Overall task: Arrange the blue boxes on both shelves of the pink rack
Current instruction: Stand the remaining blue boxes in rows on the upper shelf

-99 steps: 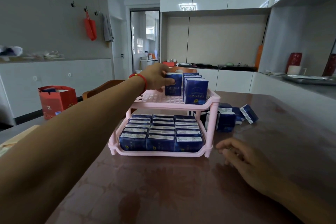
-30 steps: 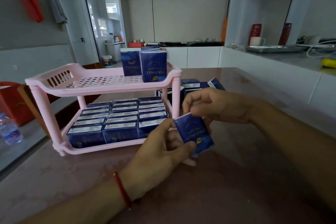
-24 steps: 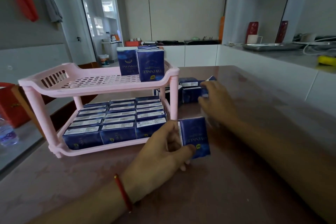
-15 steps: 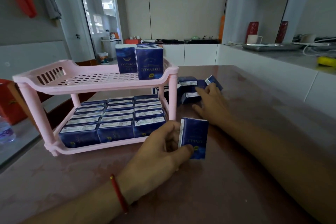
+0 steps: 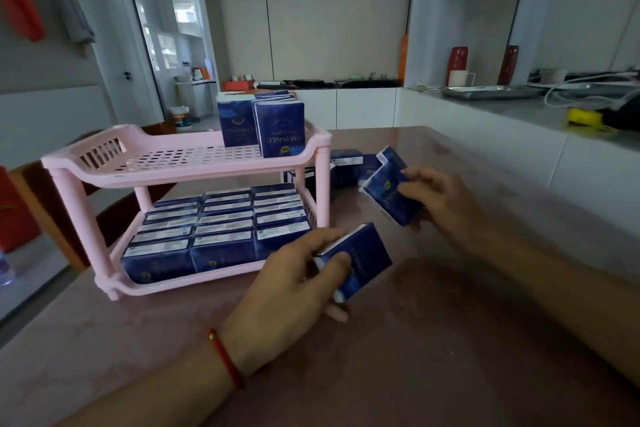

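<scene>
The pink rack (image 5: 86,170) stands on the brown table, left of centre. Its lower shelf is packed with several blue boxes (image 5: 221,229) lying flat. A few blue boxes (image 5: 280,130) stand upright at the right end of the upper shelf. My left hand (image 5: 294,284) grips one blue box (image 5: 363,258) just in front of the rack's right corner. My right hand (image 5: 446,201) holds a second blue box (image 5: 389,196), tilted, above the table to the right of the rack. A small pile of loose blue boxes (image 5: 349,166) lies behind it.
The brown table (image 5: 433,357) stretches toward me and to the right. A white counter (image 5: 519,121) runs along the right with a metal tray (image 5: 491,91), red vases and a yellow item. A red bag (image 5: 14,215) sits at the far left, past the table edge.
My right hand reached to the loose pile and has lifted a second blue box from it. My left hand kept its box and tilted it. Earlier, my left hand set a box on the upper shelf.
</scene>
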